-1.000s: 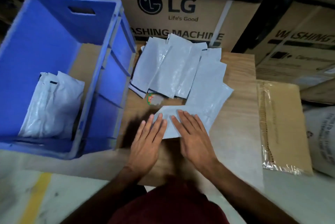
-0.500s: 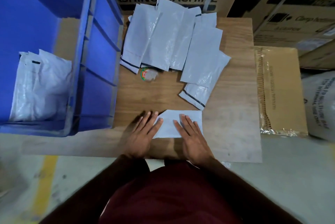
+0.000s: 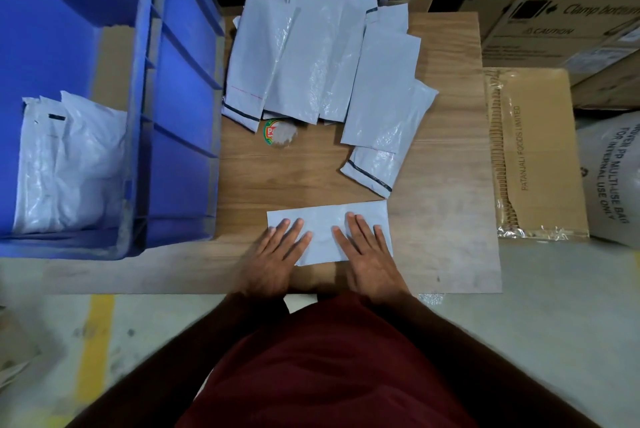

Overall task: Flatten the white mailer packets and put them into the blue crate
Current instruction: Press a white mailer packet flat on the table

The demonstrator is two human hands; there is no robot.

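Head view: left hand (image 3: 277, 256), right hand (image 3: 369, 254) flat, fingers straight, pressing mailer packet (image 3: 325, 223).

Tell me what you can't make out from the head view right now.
- Pile: packet count unclear; they overlap.
- Round label: print partly covered by the pile, glared.
- Crate: far end cut off by the top edge.
- Packet: near edge hidden under both hands.
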